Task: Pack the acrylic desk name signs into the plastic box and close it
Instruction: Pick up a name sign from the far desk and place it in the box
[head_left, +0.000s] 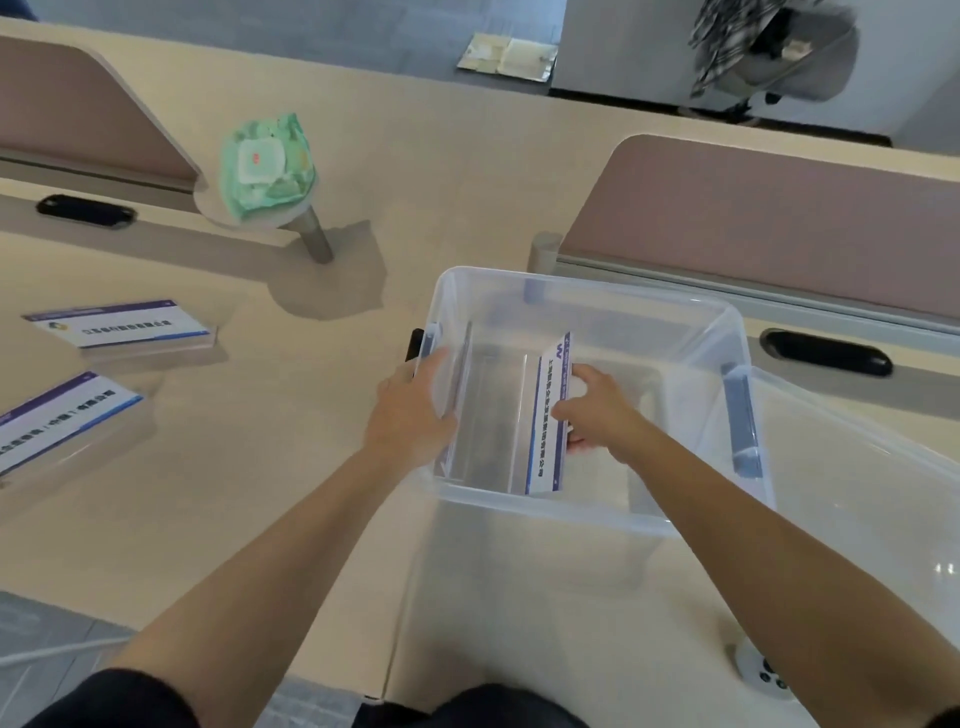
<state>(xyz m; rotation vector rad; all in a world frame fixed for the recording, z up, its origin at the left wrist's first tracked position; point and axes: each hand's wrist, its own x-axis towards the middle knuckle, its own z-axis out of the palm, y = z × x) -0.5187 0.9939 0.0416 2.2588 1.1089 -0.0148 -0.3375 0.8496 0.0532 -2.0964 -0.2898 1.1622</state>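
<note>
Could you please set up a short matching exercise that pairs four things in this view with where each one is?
Things:
1. right hand
2. left hand
3. green pack
4. sign with white face up

Places:
A. on the desk, left of the box
B. on the small round shelf
C. on the left wall of the plastic box
D. inside the box, holding an upright sign

Pairs: 1-D, 2-C, 3-B, 4-A

Head view looks steeply down, close over the desk (322, 467).
</note>
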